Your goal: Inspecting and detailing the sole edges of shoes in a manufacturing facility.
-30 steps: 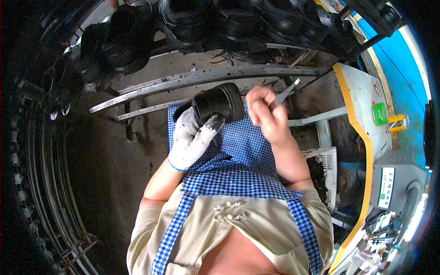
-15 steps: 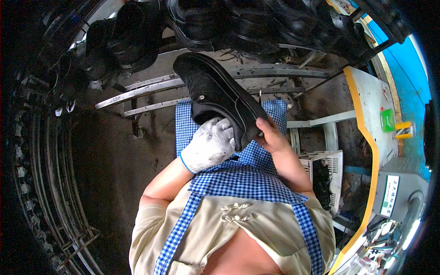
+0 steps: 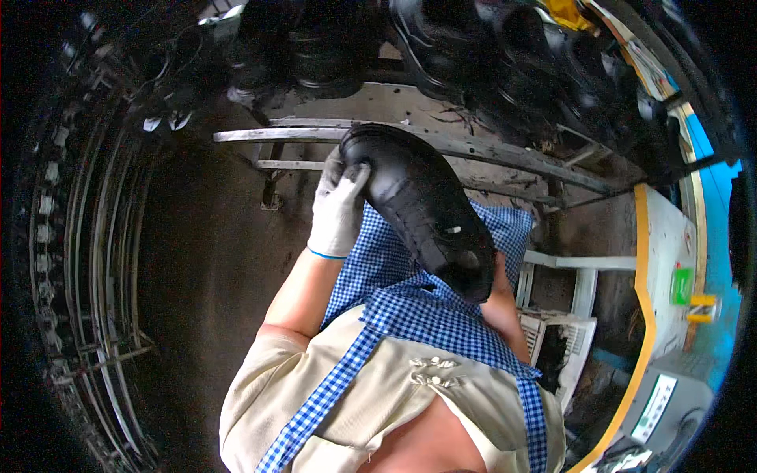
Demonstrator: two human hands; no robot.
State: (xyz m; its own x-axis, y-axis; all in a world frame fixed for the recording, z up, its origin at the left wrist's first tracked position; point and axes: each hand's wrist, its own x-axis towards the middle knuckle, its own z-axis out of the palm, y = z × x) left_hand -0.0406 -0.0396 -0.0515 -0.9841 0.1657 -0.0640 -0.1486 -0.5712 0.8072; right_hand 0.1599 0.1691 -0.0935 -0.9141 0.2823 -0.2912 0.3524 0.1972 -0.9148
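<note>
A black leather shoe (image 3: 422, 206) is held aslant in front of my apron, its rounded toe up at the far left and its heel down at the near right. My left hand (image 3: 337, 206), in a white glove with a blue cuff edge, grips the toe end, thumb on the upper and fingers round the side. Bare, my right hand (image 3: 498, 293) holds the heel end; most of its fingers are hidden behind the shoe. A small pale spot shows on the shoe's side. Beneath lies my blue checked apron (image 3: 394, 315).
Several black shoes (image 3: 441, 47) hang or stand on a rack across the far side. Below it run metal rails (image 3: 505, 158). On the right are a white, yellow-edged bench (image 3: 666, 236), a grey machine box (image 3: 670, 398) and a white crate (image 3: 579, 347). Metal racks (image 3: 95, 276) line the left.
My left hand has moved from the shoe's opening to its toe. The shoe has rolled, showing its upper toward me. The whole view has shifted.
</note>
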